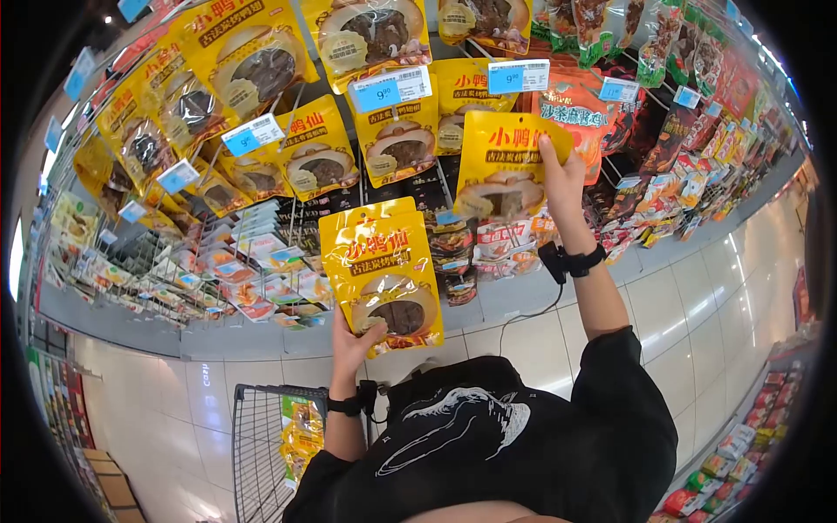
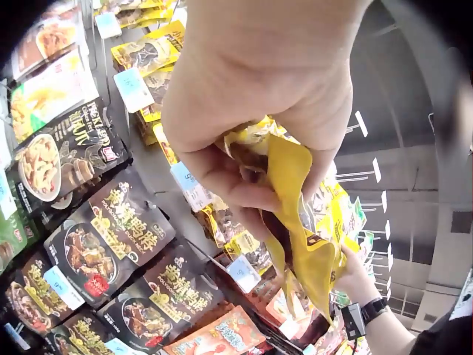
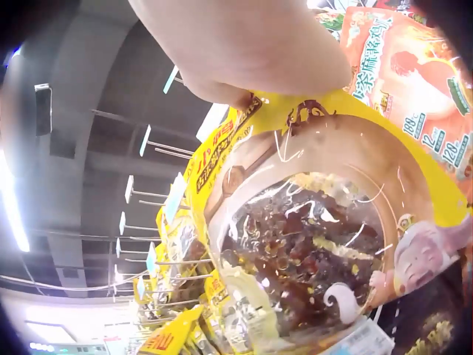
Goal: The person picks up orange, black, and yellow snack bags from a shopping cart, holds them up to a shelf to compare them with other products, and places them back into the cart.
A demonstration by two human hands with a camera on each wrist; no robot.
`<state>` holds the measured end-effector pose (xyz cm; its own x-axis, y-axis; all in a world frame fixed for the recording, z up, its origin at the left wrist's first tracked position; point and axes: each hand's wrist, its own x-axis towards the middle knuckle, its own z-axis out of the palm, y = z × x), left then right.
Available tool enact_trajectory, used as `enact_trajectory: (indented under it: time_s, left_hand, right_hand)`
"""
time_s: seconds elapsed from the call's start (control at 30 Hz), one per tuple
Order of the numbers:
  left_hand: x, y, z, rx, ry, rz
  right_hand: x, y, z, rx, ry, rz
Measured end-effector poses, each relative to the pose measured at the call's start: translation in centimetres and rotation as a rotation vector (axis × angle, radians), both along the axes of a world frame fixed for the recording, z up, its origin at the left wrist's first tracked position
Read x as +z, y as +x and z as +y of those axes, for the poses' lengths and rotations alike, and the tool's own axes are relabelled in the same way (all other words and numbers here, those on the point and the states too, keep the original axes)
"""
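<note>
Near the middle of the head view, my left hand [image 1: 350,344] grips a yellow snack bag [image 1: 381,270] by its bottom edge, thumb over the front. The bag stands upright, its clear window showing dark brown food. My right hand [image 1: 565,179] pinches a second yellow snack bag [image 1: 501,161] by its right side, thumb on the front, close before the hanging rack. In the left wrist view, fingers [image 2: 244,194] curl round the folded yellow bag [image 2: 295,185]. The right wrist view shows the other bag's window [image 3: 303,251] large, below the hand [image 3: 251,44].
More yellow bags [image 1: 397,144] hang on hooks with price tags [image 1: 390,90] sticking out. An orange bag [image 1: 575,100] hangs behind the right hand. Black bags [image 2: 111,233] fill lower rows. A shopping cart [image 1: 261,453] holding packages stands at lower left, on the tiled floor [image 1: 540,353].
</note>
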<state>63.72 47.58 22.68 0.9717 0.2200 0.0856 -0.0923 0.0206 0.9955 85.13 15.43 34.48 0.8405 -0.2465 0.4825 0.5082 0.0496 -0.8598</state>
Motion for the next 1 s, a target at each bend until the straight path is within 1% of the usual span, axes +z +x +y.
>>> enact_trajectory:
  time_s: [0.07,0.13,0.2,0.27,0.37,0.47,0.63,0.7,0.8,0.87,1.0]
  left_hand:
    - [0.2,0.9,0.8,-0.023,-0.006,0.004]
    - [0.3,1.2,1.3,-0.037,-0.022,0.023]
    - [0.3,1.9,1.4,-0.031,-0.038,-0.027]
    - [0.5,2.4,1.4,-0.013,0.009,-0.029]
    - [0.4,2.7,1.1,0.025,-0.046,-0.005]
    - [0.5,3.6,0.3,0.029,-0.032,-0.026]
    - [0.0,4.3,-1.0,0.079,-0.074,0.003]
    - [0.6,4.5,-1.8,0.082,-0.084,-0.002]
    - [1.0,4.7,-2.1,0.087,-0.079,-0.025]
    - [0.9,4.5,-2.1,0.092,-0.074,-0.034]
    - [1.0,3.9,-1.4,0.091,-0.076,-0.009]
  right_hand:
    - [-0.2,1.6,-0.3,-0.062,-0.116,0.001]
    - [-0.4,2.5,-0.1,-0.096,-0.113,0.016]
    - [-0.3,3.1,-0.2,-0.12,-0.115,0.022]
    - [-0.4,3.6,-0.1,-0.143,-0.12,-0.04]
    - [-0.1,4.0,0.3,-0.132,-0.069,-0.065]
    - [-0.8,5.5,-0.2,-0.114,-0.078,-0.05]
    - [-0.5,5.4,-0.1,-0.101,-0.113,-0.048]
    - [-0.4,5.7,-0.2,-0.109,-0.136,-0.035]
    - [-0.3,7.5,0.3,-0.132,-0.187,-0.047]
    - [-0.6,9.8,0.5,-0.187,-0.29,-0.013]
    - [-1.0,13.1,1.2,-0.201,-0.329,-0.002]
